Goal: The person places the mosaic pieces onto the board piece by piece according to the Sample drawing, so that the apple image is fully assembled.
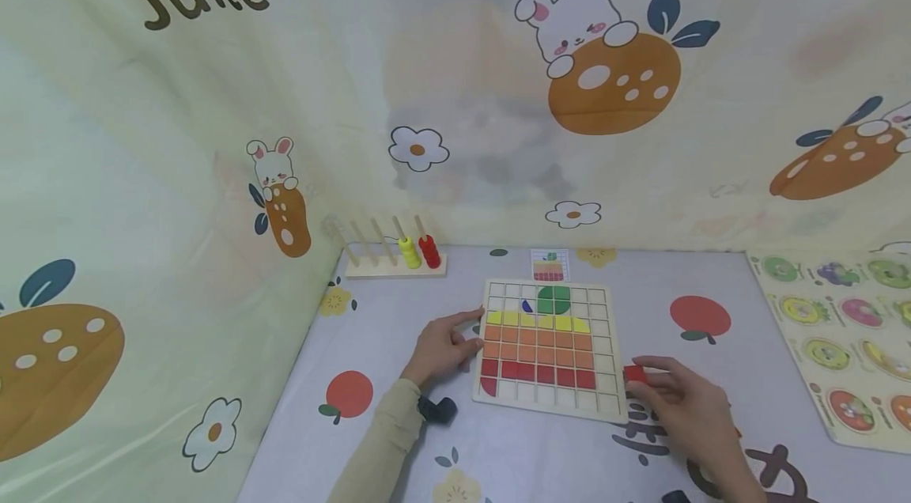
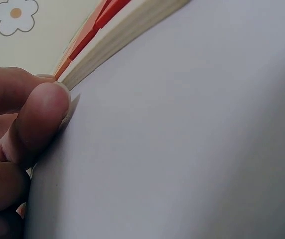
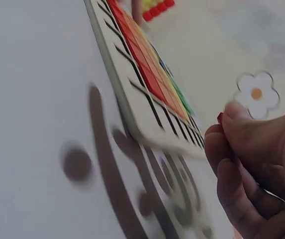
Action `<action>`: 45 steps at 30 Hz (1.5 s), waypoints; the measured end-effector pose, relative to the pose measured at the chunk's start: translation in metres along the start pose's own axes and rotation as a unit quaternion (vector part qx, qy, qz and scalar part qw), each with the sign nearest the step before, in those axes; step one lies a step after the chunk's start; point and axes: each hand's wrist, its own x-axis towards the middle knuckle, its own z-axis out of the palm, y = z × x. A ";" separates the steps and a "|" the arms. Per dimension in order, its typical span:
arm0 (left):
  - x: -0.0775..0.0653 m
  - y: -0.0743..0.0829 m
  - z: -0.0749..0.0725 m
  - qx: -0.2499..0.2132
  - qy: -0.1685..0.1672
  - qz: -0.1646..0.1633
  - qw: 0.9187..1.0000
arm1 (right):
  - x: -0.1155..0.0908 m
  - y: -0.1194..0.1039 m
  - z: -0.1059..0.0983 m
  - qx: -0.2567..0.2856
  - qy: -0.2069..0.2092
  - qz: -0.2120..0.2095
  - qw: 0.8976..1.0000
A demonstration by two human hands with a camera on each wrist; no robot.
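A wooden grid board (image 1: 610, 364) lies on the table, filled with rows of red, orange and yellow tiles, with green and blue pieces near its top. My left hand (image 1: 443, 346) is at its left edge, index finger stretched out and thumb touching the side. In the left wrist view, the thumb (image 2: 45, 112) rests at the board's edge. Just off the right edge, my right hand (image 1: 683, 400) pinches a small red tile (image 1: 634, 375) between thumb and fingers. Only a sliver of that red tile (image 3: 220, 118) shows in the right wrist view. The board's lowest row holds one rounded red tile (image 1: 489, 387) at the left.
A small pattern card (image 1: 550, 266) lies behind the board. Back left stands a peg rack (image 1: 370, 272) with yellow and red beads on two pegs. A sheet of food pictures (image 1: 804, 313) lies at the right. A patterned cloth wall (image 1: 470, 202) rises behind the table.
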 end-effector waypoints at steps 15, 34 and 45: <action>-0.002 0.001 -0.001 -0.007 0.000 0.007 1.000 | -0.007 -0.043 0.048 0.067 -0.034 -0.086 0.993; 0.000 -0.001 -0.002 -0.004 0.003 0.010 1.000 | -0.004 -0.063 0.091 0.109 -0.098 -0.098 0.984; 0.000 -0.002 0.000 0.000 0.003 0.003 1.000 | -0.007 -0.058 0.097 0.088 -0.070 -0.117 0.987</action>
